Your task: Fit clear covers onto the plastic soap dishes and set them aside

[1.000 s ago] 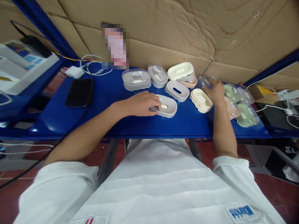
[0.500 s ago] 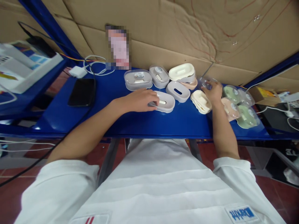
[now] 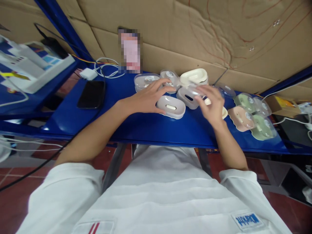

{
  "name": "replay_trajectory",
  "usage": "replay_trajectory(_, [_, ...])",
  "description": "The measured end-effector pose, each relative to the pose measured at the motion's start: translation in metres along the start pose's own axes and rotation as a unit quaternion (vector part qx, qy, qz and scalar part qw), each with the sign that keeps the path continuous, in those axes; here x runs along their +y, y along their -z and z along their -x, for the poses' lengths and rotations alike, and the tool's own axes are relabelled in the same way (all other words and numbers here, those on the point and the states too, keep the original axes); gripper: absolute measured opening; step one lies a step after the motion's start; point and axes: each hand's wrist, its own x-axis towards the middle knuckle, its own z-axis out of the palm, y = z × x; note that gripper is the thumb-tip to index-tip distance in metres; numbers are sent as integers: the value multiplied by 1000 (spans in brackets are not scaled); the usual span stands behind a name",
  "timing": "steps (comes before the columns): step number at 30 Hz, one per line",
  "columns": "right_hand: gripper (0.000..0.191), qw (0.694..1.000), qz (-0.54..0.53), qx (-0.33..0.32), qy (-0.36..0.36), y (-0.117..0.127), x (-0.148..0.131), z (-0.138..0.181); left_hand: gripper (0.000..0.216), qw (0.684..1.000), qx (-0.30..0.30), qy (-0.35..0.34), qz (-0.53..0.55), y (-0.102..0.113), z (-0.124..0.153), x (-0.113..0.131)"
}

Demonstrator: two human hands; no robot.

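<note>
My left hand (image 3: 146, 97) is at the left end of an oval grey soap dish (image 3: 179, 111), thumb and fingers spread apart, with the thumb by its rim. A small cream bar lies in the middle of this dish. My right hand (image 3: 211, 104) pinches a clear plastic lid (image 3: 192, 90) over a second grey dish part with a dark slot (image 3: 180, 95). Behind them sits a cream oval tray (image 3: 191, 75), stacked on other parts. Cream pieces (image 3: 224, 112) are partly hidden by my right hand.
Lidded grey soap dishes (image 3: 138, 84) stand at the back left. Lidded green and peach dishes (image 3: 240, 119) and a loose clear lid (image 3: 227, 91) are at the right. A black phone-like device (image 3: 90, 95) and a white charger (image 3: 88, 74) with cables lie left on the blue table (image 3: 156, 131).
My right hand has moved left from the clear lids at the back right, bringing one lid along. My left hand has opened and lifted slightly at the grey dish.
</note>
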Motion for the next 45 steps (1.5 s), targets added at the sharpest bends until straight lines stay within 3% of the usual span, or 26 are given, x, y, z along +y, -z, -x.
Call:
replay_trajectory(4, [42, 993, -78, -80, 30, -26, -17, 10, 69, 998, -50, 31, -18, 4, 1, -2])
replay_trajectory(11, [57, 974, -75, -194, 91, -41, -13, 20, 49, 996, -65, 27, -49, 7, 3, -5])
replay_trajectory(17, [62, 963, -60, -226, 133, -49, -21, 23, 42, 994, -87, 27, -61, 8, 5, -8])
replay_trajectory(22, [63, 953, -84, -270, 108, -52, -19, 22, 43, 992, -91, 18, -82, 6, 3, -12])
replay_trajectory(30, [61, 947, -132, -264, 128, -51, -9, 18, 80, 996, -82, 16, -42, -6, 4, -4])
replay_trajectory(34, [72, 949, -122, -257, 134, -39, -7, 12, 76, 994, -104, 14, -9, -4, 3, 1])
replay_trajectory(37, [75, 974, -70, -200, 81, -24, 1, 4, 76, 998, -54, 24, -20, 12, 2, 1])
replay_trajectory(41, [67, 988, 52, -143, -3, -7, 21, -4, 92, 993, 55, 78, -67, 30, -6, -20])
replay_trajectory(45, [56, 972, 146, -162, -92, 9, 43, -8, 97, 983, 72, 128, -109, 29, -27, -65])
